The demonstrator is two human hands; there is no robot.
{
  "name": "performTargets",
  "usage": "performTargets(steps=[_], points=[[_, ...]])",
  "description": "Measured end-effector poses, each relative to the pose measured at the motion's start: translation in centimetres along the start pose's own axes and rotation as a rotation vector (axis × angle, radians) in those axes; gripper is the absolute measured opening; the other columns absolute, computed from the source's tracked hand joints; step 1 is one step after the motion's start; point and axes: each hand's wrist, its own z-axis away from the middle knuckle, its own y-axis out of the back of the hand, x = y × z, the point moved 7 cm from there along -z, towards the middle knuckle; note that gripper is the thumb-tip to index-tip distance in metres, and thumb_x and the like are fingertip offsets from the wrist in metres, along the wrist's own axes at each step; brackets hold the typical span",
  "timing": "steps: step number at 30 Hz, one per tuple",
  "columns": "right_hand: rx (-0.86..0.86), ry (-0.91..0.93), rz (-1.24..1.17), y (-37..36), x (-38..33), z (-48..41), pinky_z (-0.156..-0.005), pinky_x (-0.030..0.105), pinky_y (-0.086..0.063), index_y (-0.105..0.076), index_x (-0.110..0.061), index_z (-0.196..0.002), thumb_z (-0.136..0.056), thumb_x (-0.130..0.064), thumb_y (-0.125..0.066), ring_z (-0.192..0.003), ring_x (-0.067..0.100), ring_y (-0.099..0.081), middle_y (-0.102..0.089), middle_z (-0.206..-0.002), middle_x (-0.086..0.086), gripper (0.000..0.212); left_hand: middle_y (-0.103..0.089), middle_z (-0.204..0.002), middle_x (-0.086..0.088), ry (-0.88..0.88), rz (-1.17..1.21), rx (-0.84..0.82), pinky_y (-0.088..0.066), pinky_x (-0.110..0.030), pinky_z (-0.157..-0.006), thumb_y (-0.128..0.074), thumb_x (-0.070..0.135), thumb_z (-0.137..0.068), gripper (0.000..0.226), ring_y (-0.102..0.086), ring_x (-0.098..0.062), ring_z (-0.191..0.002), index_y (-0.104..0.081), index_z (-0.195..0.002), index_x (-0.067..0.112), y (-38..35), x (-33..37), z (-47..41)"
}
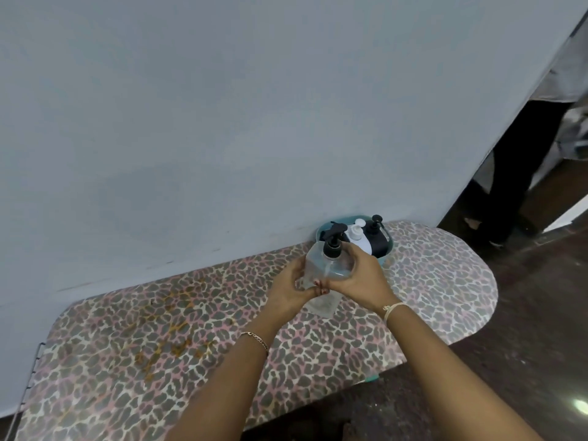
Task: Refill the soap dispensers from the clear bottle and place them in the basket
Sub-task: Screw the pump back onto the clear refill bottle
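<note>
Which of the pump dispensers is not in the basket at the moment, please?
The clear dispenser with the black pump, gripped by the left hand and right hand; the rest stand in the teal basket.

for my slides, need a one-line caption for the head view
Left hand and right hand hold a clear dispenser at the table, beside a basket with other bottles
</note>
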Motion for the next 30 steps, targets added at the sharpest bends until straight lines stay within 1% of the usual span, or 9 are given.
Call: performTargets(steps=[2,5,9,11,13,18,20,24,30], points=[[-0.014,-0.007,-0.02,1.4,1.2,0.0,-0.092,0.022,-0.049,-0.057,-0.024,-0.123,-0.052,-0.043,-0.09,-0.108,0.0,-0.058,-0.063,-0.114,-0.018,0.08,-0.064,-0.108,0.016,-0.004,0.026,-0.005,-0.045,-0.008,-0.081,-0.083,0.012,-0.071,0.056,-0.061,0.002,-0.099,-0.055,-0.118,0.021,-1.3,0.5,-0.3],[0.001,0.007,-0.01,3.8,2.6,0.0,-0.087,0.017,-0.049,-0.055,-0.032,-0.116,-0.06,-0.035,-0.089,-0.105,-0.003,-0.058,-0.063,-0.109,-0.023,0.066,-0.062,-0.108,0.018,0.006,0.081,-0.021,-0.048,-0.009,-0.077,-0.078,0.003,-0.074,0.056,-0.061,0.011,-0.096,-0.054,-0.123,0.016,-3.8,1.4,-1.1],[0.07,0.01,0.029,7.9,5.1,-0.4,-0.08,0.018,-0.05,-0.058,-0.032,-0.116,-0.061,-0.041,-0.087,-0.097,-0.004,-0.06,-0.064,-0.105,-0.023,0.063,-0.063,-0.115,0.014,0.023,0.048,0.015,-0.052,-0.023,-0.09,-0.082,0.012,-0.072,0.06,-0.058,-0.005,-0.112,-0.057,-0.125,0.022,-7.4,1.8,-3.2],[0.081,-0.01,0.067,10.2,6.8,-0.9,-0.078,0.021,-0.052,-0.057,-0.03,-0.118,-0.061,-0.047,-0.085,-0.094,-0.003,-0.06,-0.065,-0.106,-0.02,0.066,-0.063,-0.119,0.008,0.047,0.025,0.072,-0.051,-0.023,-0.091,-0.081,0.012,-0.073,0.058,-0.057,-0.011,-0.113,-0.057,-0.126,0.018,-9.1,1.9,-4.5],[0.087,-0.032,0.102,12.5,8.7,-1.5,-0.076,0.024,-0.052,-0.057,-0.031,-0.117,-0.06,-0.051,-0.083,-0.092,-0.003,-0.059,-0.065,-0.105,-0.019,0.066,-0.063,-0.12,0.003,0.077,0.004,0.134,-0.05,-0.017,-0.087,-0.078,0.007,-0.076,0.054,-0.058,-0.014,-0.113,-0.058,-0.125,0.012,-10.6,2.0,-5.5],[0.177,-0.1,0.216,17.9,12.7,-3.0,-0.074,0.031,-0.052,-0.053,-0.032,-0.119,-0.058,-0.063,-0.077,-0.088,0.004,-0.059,-0.062,-0.102,-0.017,0.072,-0.064,-0.106,0.005,0.114,-0.016,0.327,-0.047,-0.003,-0.076,-0.071,0.007,-0.083,0.035,-0.059,-0.007,-0.095,-0.061,-0.116,0.011,-12.2,2.1,-6.7],[0.223,-0.13,0.227,19.5,14.0,-3.6,-0.076,0.033,-0.053,-0.053,-0.032,-0.119,-0.058,-0.064,-0.077,-0.09,0.006,-0.06,-0.062,-0.102,-0.017,0.073,-0.066,-0.104,0.003,0.133,-0.026,0.389,-0.049,-0.008,-0.077,-0.071,0.007,-0.084,0.03,-0.06,-0.007,-0.091,-0.062,-0.112,0.011,-12.4,1.8,-6.9],[0.298,-0.17,0.233,21.3,15.6,-5.8,-0.079,0.037,-0.053,-0.05,-0.033,-0.116,-0.057,-0.066,-0.075,-0.091,0.01,-0.06,-0.062,-0.105,-0.014,0.073,-0.067,-0.099,0.006,0.186,-0.058,0.492,-0.052,-0.025,-0.085,-0.07,0.01,-0.085,0.021,-0.062,-0.005,-0.088,-0.063,-0.104,0.015,-12.3,1.3,-7.3],[0.346,-0.194,0.188,21.4,16.6,-9.6,-0.077,0.036,-0.052,-0.044,-0.03,-0.113,-0.059,-0.066,-0.074,-0.089,0.014,-0.06,-0.06,-0.106,-0.012,0.072,-0.066,-0.101,0.003,0.231,-0.071,0.587,-0.05,-0.021,-0.082,-0.068,0.007,-0.085,0.023,-0.062,-0.007,-0.088,-0.063,-0.106,0.014,-11.4,0.7,-7.6]])
